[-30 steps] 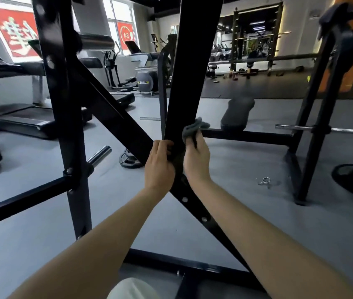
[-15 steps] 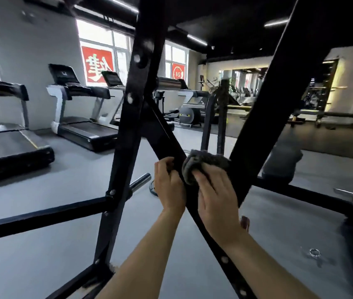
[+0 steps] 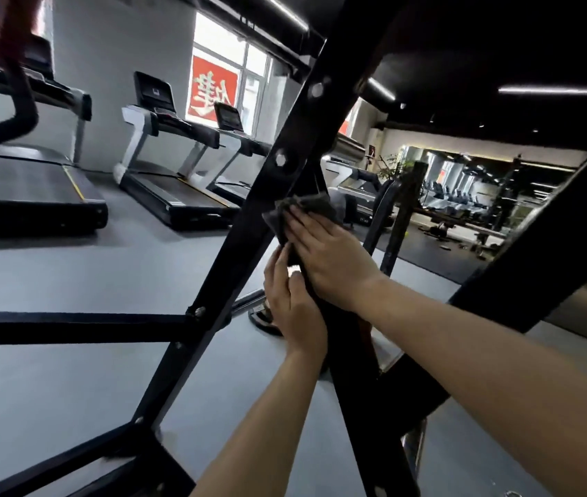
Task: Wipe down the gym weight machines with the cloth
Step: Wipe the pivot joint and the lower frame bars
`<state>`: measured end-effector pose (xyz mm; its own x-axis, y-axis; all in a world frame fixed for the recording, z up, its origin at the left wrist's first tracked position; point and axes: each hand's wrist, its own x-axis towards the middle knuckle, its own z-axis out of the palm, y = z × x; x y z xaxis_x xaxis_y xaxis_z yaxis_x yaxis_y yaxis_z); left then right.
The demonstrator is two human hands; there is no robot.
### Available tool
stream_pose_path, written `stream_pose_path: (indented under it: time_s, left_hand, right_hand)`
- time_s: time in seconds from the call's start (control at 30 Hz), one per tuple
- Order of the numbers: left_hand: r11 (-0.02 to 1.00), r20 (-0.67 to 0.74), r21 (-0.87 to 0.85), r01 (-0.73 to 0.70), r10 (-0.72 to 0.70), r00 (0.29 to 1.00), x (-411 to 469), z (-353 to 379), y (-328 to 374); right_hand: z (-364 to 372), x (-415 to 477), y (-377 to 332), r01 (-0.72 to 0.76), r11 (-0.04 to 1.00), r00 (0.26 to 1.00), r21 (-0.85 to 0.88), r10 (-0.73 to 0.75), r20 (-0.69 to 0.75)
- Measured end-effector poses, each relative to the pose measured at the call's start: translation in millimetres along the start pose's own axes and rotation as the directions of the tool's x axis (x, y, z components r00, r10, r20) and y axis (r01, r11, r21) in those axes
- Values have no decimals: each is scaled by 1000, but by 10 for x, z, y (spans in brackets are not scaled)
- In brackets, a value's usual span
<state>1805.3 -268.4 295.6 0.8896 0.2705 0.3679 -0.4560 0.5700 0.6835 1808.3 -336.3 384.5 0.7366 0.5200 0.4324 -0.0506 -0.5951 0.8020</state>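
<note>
Presses cloth (image 3: 317, 204) flat with straight-fingered right hand (image 3: 328, 256), high on rack's diagonal brace (image 3: 349, 407) beside bolted upright (image 3: 285, 156); grips brace just below with left hand (image 3: 292, 303). Seems partway: crossbar (image 3: 70, 326) and rest of rack likely remain.

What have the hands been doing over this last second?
The right hand has pushed the cloth up the diagonal brace, towards the bolted upright, and now presses it flat instead of bunched. The left hand has followed, still gripping the brace just below. Neither let go.
</note>
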Motion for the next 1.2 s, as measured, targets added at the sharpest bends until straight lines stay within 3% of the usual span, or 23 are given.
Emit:
stream_pose_path:
  time_s: [0.13,0.2,0.33,0.63,0.83,1.0,1.2]
  left_hand:
    - [995,2,-97,15,-15,1000,71,10,117]
    - [995,-4,-92,29,-30,1000,62,-3,127]
    - [995,-4,-62,78,-79,997,40,-4,94]
    - [992,52,66,104,-107,993,-76,-56,40]
    - [984,115,173,32,-52,992,-165,-79,-2]
    - [931,87,358,-71,43,995,-150,-123,36]
    - [865,221,440,-242,157,963,-231,-31,-8]
  right_hand:
    - [-56,178,70,-114,992,992,47,116,-42]
    - [-38,-33,-44,-187,974,979,127,196,-61]
    - [51,-604,-363,-215,962,975,169,221,-20]
    - [99,-1741,-913,-44,993,989,112,27,147]
    - [149,-1293,-737,29,998,973,54,-41,228]
    - [106,-984,-779,-270,946,956,180,241,164]
    - [29,-1689,-1277,-570,701,820,427,514,252]
